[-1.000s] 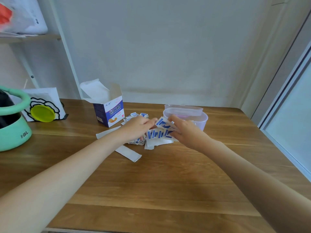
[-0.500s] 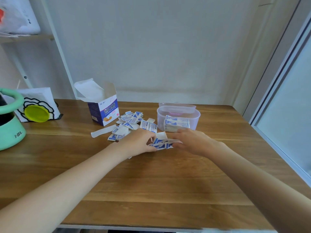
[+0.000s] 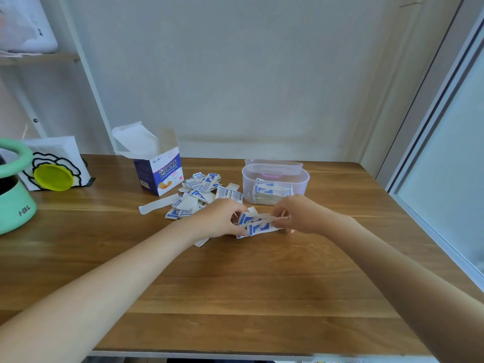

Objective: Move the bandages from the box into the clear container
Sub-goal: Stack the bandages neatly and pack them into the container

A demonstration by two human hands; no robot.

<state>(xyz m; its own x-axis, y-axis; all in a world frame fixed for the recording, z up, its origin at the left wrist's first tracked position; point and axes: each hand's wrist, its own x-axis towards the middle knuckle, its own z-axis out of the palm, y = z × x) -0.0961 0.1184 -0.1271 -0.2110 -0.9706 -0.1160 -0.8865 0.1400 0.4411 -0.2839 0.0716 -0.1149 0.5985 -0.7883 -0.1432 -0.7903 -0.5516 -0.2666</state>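
Two heaps of bandages remain outside the container. Far left, off-task: a green pot (image 3: 14, 203) and a yellow disc (image 3: 53, 177). The box (image 3: 157, 169) stands open and upright on the counter (image 3: 235, 284); just right of it lies the loose pile (image 3: 200, 192) of wrappers. The left hand (image 3: 218, 221) and right hand (image 3: 301, 214) meet over a small bundle (image 3: 258, 224), each pinching one end of it low over the wood. Behind the right hand the clear container (image 3: 276, 179) is lidless, with a neat stack already inside. Judgement: the step is squaring a handful before the drop. Best done by tapping edges flush on the counter, gripping flat across the faces, then laying the bundle parallel to the stack. Risk: slippery wrappers fanning out mid-lift.
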